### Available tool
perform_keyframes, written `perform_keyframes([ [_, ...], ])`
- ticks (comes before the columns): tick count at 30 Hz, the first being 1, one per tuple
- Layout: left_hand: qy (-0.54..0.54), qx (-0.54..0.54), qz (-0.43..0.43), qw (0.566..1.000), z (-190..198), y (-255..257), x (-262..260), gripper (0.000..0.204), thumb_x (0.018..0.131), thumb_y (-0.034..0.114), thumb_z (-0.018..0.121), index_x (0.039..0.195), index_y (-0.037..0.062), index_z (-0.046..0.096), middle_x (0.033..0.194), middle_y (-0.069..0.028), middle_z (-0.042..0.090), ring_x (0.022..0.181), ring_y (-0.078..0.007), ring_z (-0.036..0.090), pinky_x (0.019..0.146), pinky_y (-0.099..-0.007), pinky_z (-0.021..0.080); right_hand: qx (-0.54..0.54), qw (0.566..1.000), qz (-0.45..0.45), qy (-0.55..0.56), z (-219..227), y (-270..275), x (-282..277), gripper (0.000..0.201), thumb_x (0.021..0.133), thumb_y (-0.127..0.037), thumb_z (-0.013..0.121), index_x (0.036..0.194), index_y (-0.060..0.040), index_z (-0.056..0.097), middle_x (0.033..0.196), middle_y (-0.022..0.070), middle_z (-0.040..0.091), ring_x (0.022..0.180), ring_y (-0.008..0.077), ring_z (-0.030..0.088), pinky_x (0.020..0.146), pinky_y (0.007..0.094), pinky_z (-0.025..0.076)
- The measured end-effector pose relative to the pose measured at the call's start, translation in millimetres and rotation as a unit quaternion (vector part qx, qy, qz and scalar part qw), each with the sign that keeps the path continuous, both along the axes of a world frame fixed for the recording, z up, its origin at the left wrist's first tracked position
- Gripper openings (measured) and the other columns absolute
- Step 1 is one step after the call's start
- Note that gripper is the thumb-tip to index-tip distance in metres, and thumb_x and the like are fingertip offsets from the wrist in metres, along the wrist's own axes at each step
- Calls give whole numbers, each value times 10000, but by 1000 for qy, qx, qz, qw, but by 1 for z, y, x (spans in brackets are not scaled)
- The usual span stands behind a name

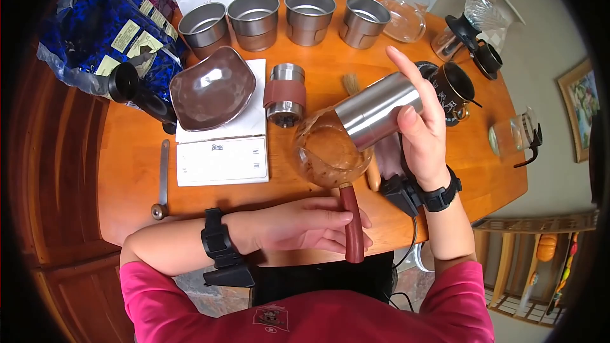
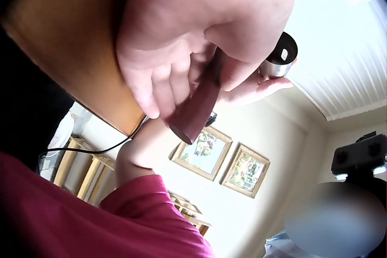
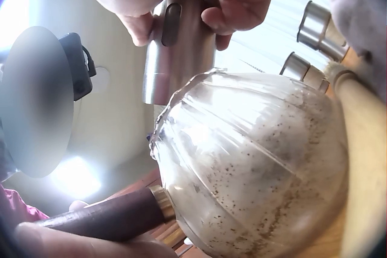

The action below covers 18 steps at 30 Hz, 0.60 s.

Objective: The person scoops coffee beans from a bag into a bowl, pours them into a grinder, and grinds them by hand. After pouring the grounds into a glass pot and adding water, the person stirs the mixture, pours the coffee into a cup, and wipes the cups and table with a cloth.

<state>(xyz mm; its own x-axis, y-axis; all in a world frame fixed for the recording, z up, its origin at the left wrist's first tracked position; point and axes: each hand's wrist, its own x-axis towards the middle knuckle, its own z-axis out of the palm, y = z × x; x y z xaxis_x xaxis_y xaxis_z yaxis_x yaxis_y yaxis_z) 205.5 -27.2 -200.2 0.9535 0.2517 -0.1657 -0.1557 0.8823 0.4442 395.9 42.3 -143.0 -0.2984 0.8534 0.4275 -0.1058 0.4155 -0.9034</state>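
My left hand [image 1: 305, 223] grips the dark red wooden handle [image 1: 351, 228] of a clear glass pot [image 1: 314, 146]. Brown specks like coffee grounds cling to the pot's inner wall, plain in the right wrist view. In my right hand [image 1: 424, 130] is a brushed steel cylinder [image 1: 378, 111], held between thumb and fingers with the index finger raised. The cylinder tilts down to the left, its lower end right at the pot's mouth. A dark oval slot shows on its side in the right wrist view. What lies inside the cylinder is hidden.
Left of the pot stand a white scale [image 1: 222, 162] bearing a brown dish [image 1: 213, 89] and a steel grinder with a brown band [image 1: 285, 94]. Several steel cups [image 1: 310, 19] line the back. A wooden-handled brush [image 1: 373, 174] lies beneath the cylinder. Black mug [image 1: 450, 86] at right.
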Motion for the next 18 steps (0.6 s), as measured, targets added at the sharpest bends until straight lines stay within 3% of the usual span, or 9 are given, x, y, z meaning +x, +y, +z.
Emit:
perform_keyframes([
  [1,0,0,1,1000,0,0,0,347,960,255,403,1211,16,424,1175,-190,531,1138,-269,507,986,-386,385,3,1000,15,22,0,0,-1,634,837,-293,629,1344,-15,371,1041,35,506,978,115,477,889,253,354],
  [10,-5,-14,8,1000,0,0,0,328,950,244,439,1194,27,456,1141,-158,554,1091,-236,537,960,-362,410,62,997,-7,-44,0,1,2,595,829,-266,627,1324,-19,411,994,31,451,930,116,431,862,239,326],
  [14,6,1,4,1000,1,0,-1,347,956,250,415,1217,21,429,1162,-188,540,1129,-264,512,975,-385,390,75,983,-57,-155,6,-3,5,713,831,-505,554,1317,-2,412,1210,65,491,1012,123,453,923,266,319],
  [18,2,1,8,1000,0,0,-1,346,955,247,419,1216,21,430,1160,-190,541,1120,-268,518,969,-387,396,74,984,-56,-149,6,-3,4,710,829,-500,558,1312,0,417,1222,70,487,1012,126,455,920,266,321],
])
